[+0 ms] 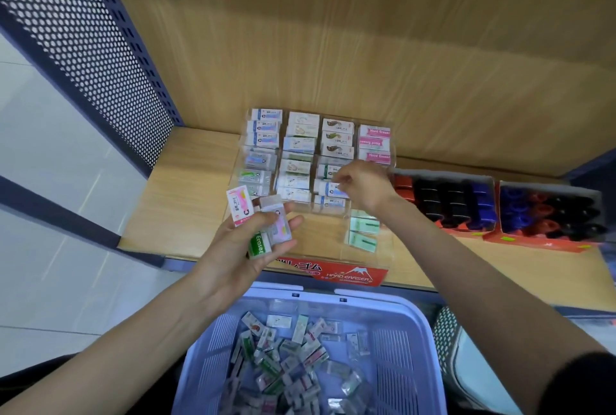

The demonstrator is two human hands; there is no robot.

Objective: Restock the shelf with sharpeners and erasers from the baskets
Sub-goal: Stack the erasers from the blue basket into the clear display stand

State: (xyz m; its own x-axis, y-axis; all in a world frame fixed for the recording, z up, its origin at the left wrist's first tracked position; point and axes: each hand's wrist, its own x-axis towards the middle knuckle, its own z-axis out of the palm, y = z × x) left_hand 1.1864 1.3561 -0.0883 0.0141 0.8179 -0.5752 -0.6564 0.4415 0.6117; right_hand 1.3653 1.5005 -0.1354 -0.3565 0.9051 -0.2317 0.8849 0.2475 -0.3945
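Blue-white eraser point(328, 188) lies flat in the 3rd column of the clear display tray point(383, 249), front half, between two like packs; right hand point(363, 186) is on it, thumb & forefinger tips pinching its right end, other fingers curled above; eraser pokes out just left of those tips.

Step in hand, by my read: slotting erasers into the tray one by one, sorted by label; sharpeners not yet touched.

Left hand point(246, 248) hovers at the tray's front-left corner w/ spare erasers point(276, 221); approx three packs, a pink one standing up, a pale one, a green one low; fingers curled under the bunch, thumb across the top.

Next move prob calls for letting go once the pack sits flush, then picking one from the left-hand bunch & matching it to its column; thin wrappers look slippery, so a light pinch at the ends.

Below, lilac basket point(393, 311) touches the shelf point(186, 188) front edge, heaped w/ wrapped erasers; right of the tray, two red sharpener boxes point(443, 201) sit on the shelf, well apart from both hands.
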